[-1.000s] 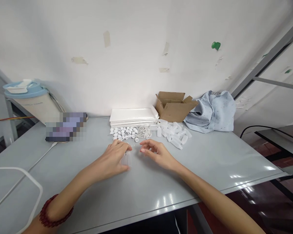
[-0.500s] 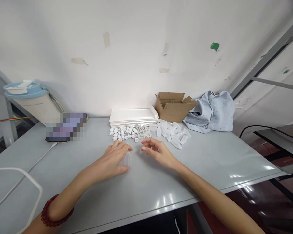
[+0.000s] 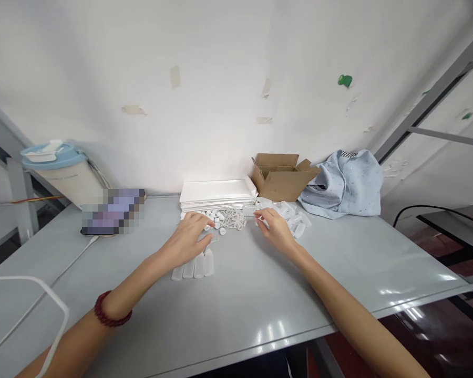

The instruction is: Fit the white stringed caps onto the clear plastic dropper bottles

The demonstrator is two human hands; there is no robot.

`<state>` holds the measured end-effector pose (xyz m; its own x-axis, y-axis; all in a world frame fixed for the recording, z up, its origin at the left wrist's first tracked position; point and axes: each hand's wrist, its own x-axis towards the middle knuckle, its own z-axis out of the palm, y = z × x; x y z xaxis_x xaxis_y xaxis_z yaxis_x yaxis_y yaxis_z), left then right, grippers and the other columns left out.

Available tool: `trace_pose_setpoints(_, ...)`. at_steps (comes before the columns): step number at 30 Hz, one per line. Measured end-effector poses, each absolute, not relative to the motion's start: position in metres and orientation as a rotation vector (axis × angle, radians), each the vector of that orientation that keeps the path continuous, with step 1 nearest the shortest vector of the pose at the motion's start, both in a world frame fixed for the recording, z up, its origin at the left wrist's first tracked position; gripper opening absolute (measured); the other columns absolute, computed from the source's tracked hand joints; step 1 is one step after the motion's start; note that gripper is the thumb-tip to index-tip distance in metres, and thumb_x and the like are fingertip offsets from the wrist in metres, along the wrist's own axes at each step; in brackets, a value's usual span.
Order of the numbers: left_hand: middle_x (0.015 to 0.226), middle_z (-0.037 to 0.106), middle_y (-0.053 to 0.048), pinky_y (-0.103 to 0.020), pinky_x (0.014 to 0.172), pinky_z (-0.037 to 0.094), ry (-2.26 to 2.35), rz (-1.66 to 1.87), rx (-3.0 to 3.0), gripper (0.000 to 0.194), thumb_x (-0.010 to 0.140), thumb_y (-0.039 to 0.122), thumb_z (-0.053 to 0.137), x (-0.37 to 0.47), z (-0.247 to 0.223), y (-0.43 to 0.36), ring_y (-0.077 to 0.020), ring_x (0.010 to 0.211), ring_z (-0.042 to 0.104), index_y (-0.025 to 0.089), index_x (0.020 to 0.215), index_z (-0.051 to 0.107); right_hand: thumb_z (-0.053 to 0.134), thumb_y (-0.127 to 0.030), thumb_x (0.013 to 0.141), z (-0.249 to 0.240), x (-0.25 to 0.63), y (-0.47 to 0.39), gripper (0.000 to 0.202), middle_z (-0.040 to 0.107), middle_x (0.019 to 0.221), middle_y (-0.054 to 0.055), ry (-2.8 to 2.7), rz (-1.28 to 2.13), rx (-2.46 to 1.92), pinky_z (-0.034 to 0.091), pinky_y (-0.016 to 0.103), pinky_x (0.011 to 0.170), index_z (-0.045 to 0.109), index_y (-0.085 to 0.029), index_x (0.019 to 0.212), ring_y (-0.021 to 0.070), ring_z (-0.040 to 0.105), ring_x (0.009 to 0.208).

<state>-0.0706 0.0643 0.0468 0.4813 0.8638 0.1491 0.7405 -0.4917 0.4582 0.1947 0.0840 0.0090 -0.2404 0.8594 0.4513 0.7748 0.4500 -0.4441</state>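
Observation:
My left hand (image 3: 192,235) hovers with thumb and fingers apart at the near edge of a pile of small white caps (image 3: 216,216), holding nothing I can see. Below its thumb, several translucent plastic pieces shaped like small bottles or sleeves (image 3: 198,266) lie side by side in a row. My right hand (image 3: 275,228) is between a heap of thin white cords (image 3: 234,219) and a pile of the same translucent pieces (image 3: 298,227). Its fingers are curled, with a small gap between thumb and fingertips. Part of that pile is hidden behind this hand.
Flat white packets (image 3: 216,191) are stacked against the wall, beside an open cardboard box (image 3: 286,184) and a light blue cloth bag (image 3: 350,184). To the left are a phone (image 3: 112,212) with a white cable (image 3: 73,258) and a blue-lidded tumbler (image 3: 63,176).
My left hand has lifted off the translucent pieces and moved toward the caps, uncovering the row. My right hand has shifted right and farther away, toward the cords and the loose pile.

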Motion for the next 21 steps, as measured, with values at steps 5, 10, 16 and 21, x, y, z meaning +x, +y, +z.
trace_pose_setpoints(5, 0.099, 0.062, -0.01, -0.04, 0.084, 0.045, 1.304, 0.401, 2.616, 0.023, 0.083, 0.024, 0.046, -0.045, 0.049, 0.085, -0.0286, 0.105, 0.049, 0.018, 0.098, 0.062, 0.044, -0.012, 0.086, 0.009, 0.209, 0.091, 0.022, 0.062, 0.102, 0.012, -2.098, 0.055, -1.391, 0.045, 0.038, 0.083, 0.061, -0.016, 0.1, 0.0253, 0.054, 0.1)
trace_pose_setpoints(10, 0.077, 0.063, -0.011, -0.04, 0.073, 0.044, 1.289, 0.275, 2.713, 0.012, 0.074, 0.017, 0.052, -0.029, 0.046, 0.091, -0.0312, 0.091, 0.053, 0.019, 0.071, 0.064, 0.045, -0.011, 0.086, 0.011, 0.209, 0.089, 0.023, 0.062, 0.101, 0.011, -2.103, 0.059, -1.348, 0.045, 0.038, 0.085, 0.061, -0.016, 0.102, 0.0247, 0.053, 0.099)
trace_pose_setpoints(16, 0.062, 0.059, -0.008, -0.033, 0.057, 0.041, 1.327, 0.185, 2.73, 0.02, 0.075, 0.016, 0.047, -0.028, 0.046, 0.089, -0.0268, 0.073, 0.057, 0.021, 0.059, 0.059, 0.044, -0.008, 0.086, 0.011, 0.209, 0.09, 0.026, 0.062, 0.101, 0.011, -2.164, -0.017, -1.383, 0.044, 0.038, 0.083, 0.062, -0.016, 0.104, 0.0252, 0.052, 0.096)
trace_pose_setpoints(21, 0.073, 0.066, -0.007, -0.032, 0.061, 0.042, 1.426, 0.28, 2.711, 0.019, 0.08, 0.021, 0.045, -0.042, 0.06, 0.096, -0.026, 0.08, 0.058, 0.021, 0.074, 0.064, 0.046, -0.008, 0.087, 0.01, 0.208, 0.09, 0.025, 0.063, 0.099, 0.012, -2.246, -0.072, -1.472, 0.042, 0.034, 0.082, 0.064, -0.013, 0.104, 0.0242, 0.05, 0.092)
